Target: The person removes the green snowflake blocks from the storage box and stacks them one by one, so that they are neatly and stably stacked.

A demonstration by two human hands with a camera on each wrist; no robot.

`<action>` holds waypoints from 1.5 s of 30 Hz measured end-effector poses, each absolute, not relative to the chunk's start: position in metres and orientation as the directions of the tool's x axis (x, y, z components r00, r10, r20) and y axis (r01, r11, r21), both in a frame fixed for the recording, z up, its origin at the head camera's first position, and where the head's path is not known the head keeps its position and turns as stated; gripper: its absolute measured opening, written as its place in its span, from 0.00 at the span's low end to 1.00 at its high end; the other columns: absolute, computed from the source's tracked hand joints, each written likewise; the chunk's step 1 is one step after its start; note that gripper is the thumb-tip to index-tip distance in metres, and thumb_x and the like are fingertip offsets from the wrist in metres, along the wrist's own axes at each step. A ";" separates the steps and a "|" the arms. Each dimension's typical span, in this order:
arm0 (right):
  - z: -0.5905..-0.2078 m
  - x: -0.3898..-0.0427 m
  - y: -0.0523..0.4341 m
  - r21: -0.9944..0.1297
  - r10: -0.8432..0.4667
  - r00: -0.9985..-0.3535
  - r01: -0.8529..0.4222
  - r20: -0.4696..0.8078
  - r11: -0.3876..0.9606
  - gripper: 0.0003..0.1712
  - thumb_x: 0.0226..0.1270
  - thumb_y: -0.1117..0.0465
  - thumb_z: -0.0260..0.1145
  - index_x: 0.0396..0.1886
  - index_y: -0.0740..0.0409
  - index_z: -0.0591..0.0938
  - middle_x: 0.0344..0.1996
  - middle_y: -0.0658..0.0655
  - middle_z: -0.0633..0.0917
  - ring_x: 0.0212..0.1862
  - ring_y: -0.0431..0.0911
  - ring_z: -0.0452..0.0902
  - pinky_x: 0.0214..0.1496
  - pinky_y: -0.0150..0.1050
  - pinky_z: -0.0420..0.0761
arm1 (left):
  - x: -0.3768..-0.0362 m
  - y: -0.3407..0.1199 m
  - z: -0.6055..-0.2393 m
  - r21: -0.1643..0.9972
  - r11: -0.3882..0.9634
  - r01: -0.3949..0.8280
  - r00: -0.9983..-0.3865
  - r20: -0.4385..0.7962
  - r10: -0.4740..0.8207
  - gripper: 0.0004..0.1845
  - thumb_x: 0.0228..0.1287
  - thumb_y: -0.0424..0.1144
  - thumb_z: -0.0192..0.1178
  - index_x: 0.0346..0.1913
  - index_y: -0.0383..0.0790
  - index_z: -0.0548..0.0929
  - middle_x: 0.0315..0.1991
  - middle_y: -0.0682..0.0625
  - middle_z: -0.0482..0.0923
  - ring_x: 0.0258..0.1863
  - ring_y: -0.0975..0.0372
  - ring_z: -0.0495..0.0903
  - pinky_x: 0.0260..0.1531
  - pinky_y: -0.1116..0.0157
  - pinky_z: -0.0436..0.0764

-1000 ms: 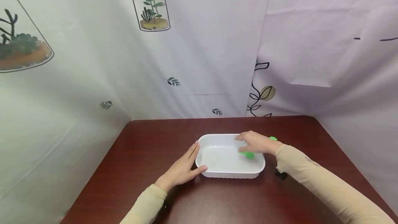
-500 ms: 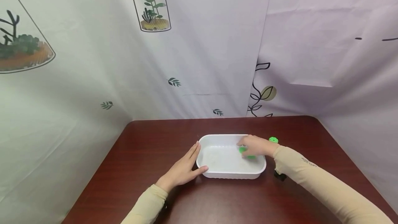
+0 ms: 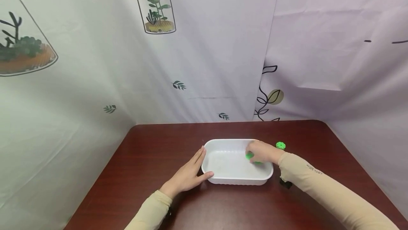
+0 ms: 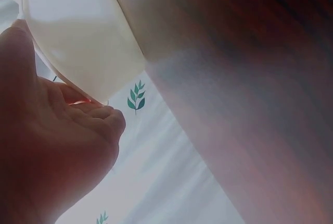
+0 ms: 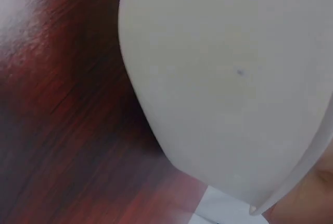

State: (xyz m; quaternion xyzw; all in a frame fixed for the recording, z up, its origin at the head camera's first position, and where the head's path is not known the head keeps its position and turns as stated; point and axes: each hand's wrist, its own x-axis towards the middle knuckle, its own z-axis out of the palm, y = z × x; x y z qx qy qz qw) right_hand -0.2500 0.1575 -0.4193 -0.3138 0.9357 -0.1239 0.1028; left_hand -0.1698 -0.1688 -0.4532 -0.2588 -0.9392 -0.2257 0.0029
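Observation:
A white rectangular dish [image 3: 237, 180] with rounded corners sits on the table. My left hand [image 3: 186, 176] rests against its left end, fingers straight along the rim and thumb at the near corner; the left wrist view shows that hand [image 4: 67, 146] beside the dish wall [image 4: 78, 31]. Inside the dish's right end, my right hand [image 3: 262, 152] reaches down with curled fingers round a bright green object [image 3: 249, 156], mostly hidden beneath the hand. In the right wrist view, the dish's outer wall [image 5: 223, 78] fills most of the frame.
A green round piece [image 3: 280, 145] with small dark marks on its top stands on the table just behind the right wrist. The dark red-brown table [image 3: 153, 145] ends at a white cloth backdrop [image 3: 204, 63] printed with plants, which also closes off both sides.
My right hand has lowered into the dish, its fingers drawing in round the green object there. My left hand has stayed at the dish's left end.

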 end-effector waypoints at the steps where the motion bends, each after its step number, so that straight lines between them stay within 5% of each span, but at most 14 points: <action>1: -0.419 -0.250 0.157 -0.291 -0.606 -0.787 -0.556 -0.116 0.779 0.12 0.57 0.65 0.78 0.41 0.60 0.88 0.43 0.55 0.85 0.49 0.51 0.78 0.58 0.51 0.78 | -0.170 -0.169 -0.453 0.422 0.762 0.490 -0.865 0.126 0.486 0.52 0.69 0.70 0.50 0.80 0.37 0.50 0.81 0.44 0.45 0.79 0.53 0.49 0.71 0.51 0.62; 25: -0.427 -0.256 0.152 -0.337 -0.638 -0.762 -0.576 -0.107 0.745 0.10 0.57 0.65 0.78 0.37 0.60 0.86 0.29 0.48 0.79 0.34 0.42 0.69 0.43 0.39 0.76 | -0.173 -0.167 -0.453 0.421 0.766 0.486 -0.867 0.121 0.483 0.52 0.69 0.70 0.51 0.80 0.36 0.51 0.81 0.43 0.45 0.79 0.54 0.49 0.70 0.51 0.63; 45: -0.433 -0.256 0.149 -0.385 -0.644 -0.763 -0.578 -0.057 0.719 0.12 0.55 0.66 0.79 0.36 0.55 0.84 0.31 0.47 0.78 0.35 0.41 0.71 0.41 0.37 0.77 | -0.172 -0.165 -0.454 0.433 0.761 0.484 -0.867 0.119 0.484 0.51 0.69 0.70 0.51 0.80 0.36 0.51 0.82 0.45 0.44 0.79 0.55 0.49 0.71 0.51 0.62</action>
